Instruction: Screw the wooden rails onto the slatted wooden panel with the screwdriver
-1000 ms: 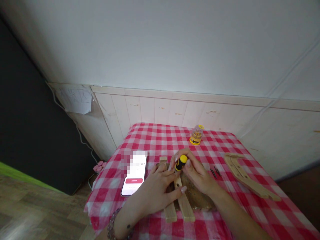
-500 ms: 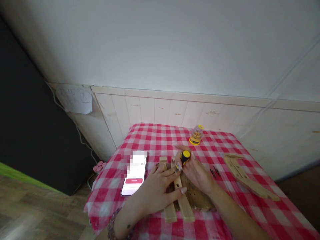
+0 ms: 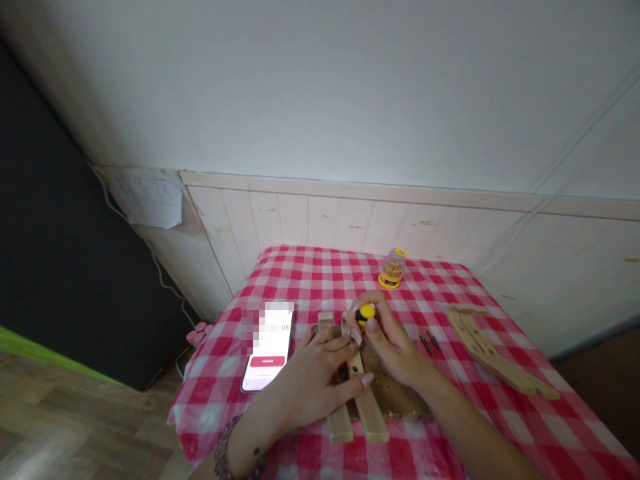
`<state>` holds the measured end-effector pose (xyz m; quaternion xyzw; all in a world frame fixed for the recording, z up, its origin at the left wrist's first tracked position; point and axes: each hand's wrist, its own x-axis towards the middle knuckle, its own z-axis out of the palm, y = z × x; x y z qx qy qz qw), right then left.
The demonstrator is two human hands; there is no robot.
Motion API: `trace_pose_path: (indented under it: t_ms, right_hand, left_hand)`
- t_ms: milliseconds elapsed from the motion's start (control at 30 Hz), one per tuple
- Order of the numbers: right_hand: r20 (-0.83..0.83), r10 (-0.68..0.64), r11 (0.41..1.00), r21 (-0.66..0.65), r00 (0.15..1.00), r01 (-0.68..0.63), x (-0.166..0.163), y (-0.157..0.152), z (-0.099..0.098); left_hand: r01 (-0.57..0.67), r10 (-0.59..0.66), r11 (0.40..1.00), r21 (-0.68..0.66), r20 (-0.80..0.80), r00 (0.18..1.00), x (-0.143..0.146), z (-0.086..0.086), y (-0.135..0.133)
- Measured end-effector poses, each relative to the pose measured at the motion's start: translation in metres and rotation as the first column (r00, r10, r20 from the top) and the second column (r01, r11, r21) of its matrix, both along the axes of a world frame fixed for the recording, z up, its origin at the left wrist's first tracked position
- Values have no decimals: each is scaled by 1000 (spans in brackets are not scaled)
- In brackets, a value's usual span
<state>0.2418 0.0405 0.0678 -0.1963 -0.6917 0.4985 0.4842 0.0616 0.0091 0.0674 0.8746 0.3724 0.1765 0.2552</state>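
Two pale wooden pieces (image 3: 370, 417) lie side by side on a brown board with small holes (image 3: 393, 390). My left hand (image 3: 313, 373) spans them, thumb on the right piece and fingers bent over their upper part, holding them down. A yellow-and-black screwdriver (image 3: 367, 313) stands roughly upright over the right piece. Its handle is wrapped by the curled fingers and thumb of my right hand (image 3: 393, 340). The screwdriver's tip is hidden behind the left fingertips. A dark hole shows in the right piece just below them.
A lit phone (image 3: 270, 347) lies left of my left hand. Several dark bits (image 3: 430, 343) and a curved wooden part (image 3: 495, 353) lie to the right. A clear-topped, yellow-based bit case (image 3: 393, 269) stands at the back of the checked tablecloth (image 3: 310, 270), near the wall.
My right hand has shifted its grasp on the screwdriver: its fingers were more extended around the handle and are now curled over it. The handle moved slightly left. My left hand has stayed put.
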Motion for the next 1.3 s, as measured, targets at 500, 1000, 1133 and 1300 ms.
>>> trace_pose_path:
  t_ms: [500, 1000, 1133, 1300]
  right_hand:
    - [2, -57, 997, -60, 998, 57, 4, 3, -13]
    - [-160, 59, 971, -220, 985, -93, -3, 1, -13]
    - [-167, 32, 972, -226, 985, -70, -1, 3, -16]
    - [-91, -48, 994, -97, 995, 39, 3, 4, -23]
  left_hand:
    - [26, -26, 1000, -3, -21, 999, -1, 1, 1]
    - [33, -33, 999, 7, -31, 999, 0, 3, 1]
    - [24, -24, 1000, 4, -27, 999, 0, 2, 1]
    - [15, -14, 1000, 15, -9, 1000, 1, 0, 1]
